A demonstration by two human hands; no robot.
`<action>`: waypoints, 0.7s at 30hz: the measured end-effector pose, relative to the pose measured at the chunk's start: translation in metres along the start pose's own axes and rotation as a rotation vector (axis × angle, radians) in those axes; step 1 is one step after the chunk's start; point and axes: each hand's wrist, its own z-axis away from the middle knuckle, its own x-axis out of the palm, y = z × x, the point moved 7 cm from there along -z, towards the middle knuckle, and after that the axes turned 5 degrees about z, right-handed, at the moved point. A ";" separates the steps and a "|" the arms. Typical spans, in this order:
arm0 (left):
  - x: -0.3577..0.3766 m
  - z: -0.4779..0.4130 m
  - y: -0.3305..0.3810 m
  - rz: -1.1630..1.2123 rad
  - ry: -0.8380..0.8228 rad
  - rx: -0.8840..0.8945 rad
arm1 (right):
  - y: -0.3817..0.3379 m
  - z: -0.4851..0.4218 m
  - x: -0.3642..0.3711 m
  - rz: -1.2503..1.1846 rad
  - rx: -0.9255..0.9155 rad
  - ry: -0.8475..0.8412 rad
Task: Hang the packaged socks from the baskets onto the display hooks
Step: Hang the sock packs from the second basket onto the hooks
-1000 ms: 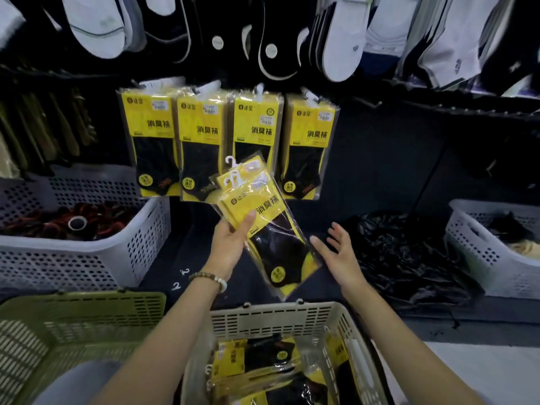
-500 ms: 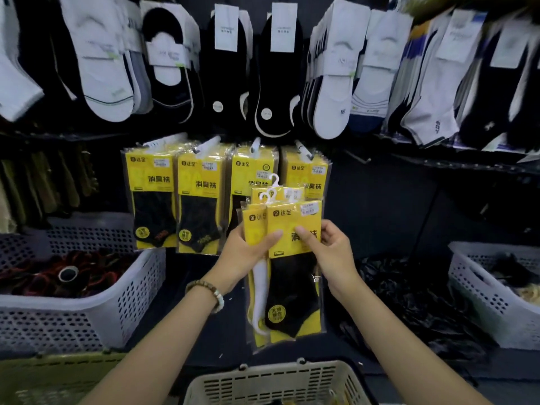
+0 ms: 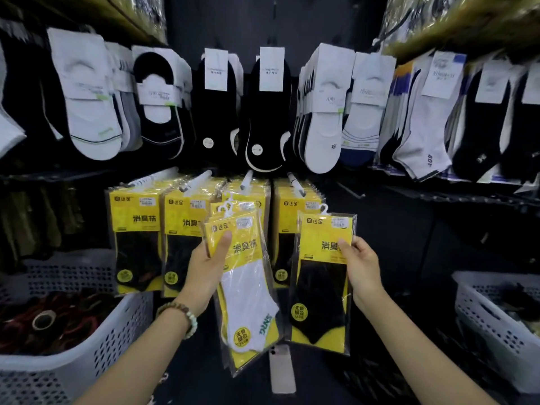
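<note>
While your left hand [image 3: 206, 263] grips a small stack of clear-wrapped yellow sock packs [image 3: 244, 276], thumb pressed on the front pack where a white ankle sock shows, your right hand [image 3: 361, 268] pinches a single yellow pack with a black sock [image 3: 321, 276] by its right edge, fingers closed around it; the two are held apart, side by side, in front of the display; the stack tilts slightly, and white plastic hanger loops stick up from the tops of the packs; behind them four rows of matching yellow packs [image 3: 137, 238] hang on white display hooks [image 3: 247, 178], the single pack just below and in front of the rightmost row; above, rows of white and black low-cut socks [image 3: 87, 112] hang with paper bands; a white perforated plastic basket [image 3: 87, 355] sits at lower left holding dark red items, and another white basket [image 3: 493, 325] stands at lower right; a beaded bracelet [image 3: 182, 315] circles your left wrist.
</note>
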 end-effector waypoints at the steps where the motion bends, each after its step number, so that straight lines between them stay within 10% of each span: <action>1: -0.002 -0.004 0.001 -0.006 0.007 0.009 | -0.003 -0.008 0.001 0.015 -0.011 0.014; 15: -0.004 -0.020 -0.001 -0.019 0.040 0.014 | 0.004 -0.068 0.055 0.115 -0.017 -0.084; 21: 0.005 -0.014 0.000 0.082 0.003 -0.039 | 0.017 -0.058 0.028 0.217 0.135 0.219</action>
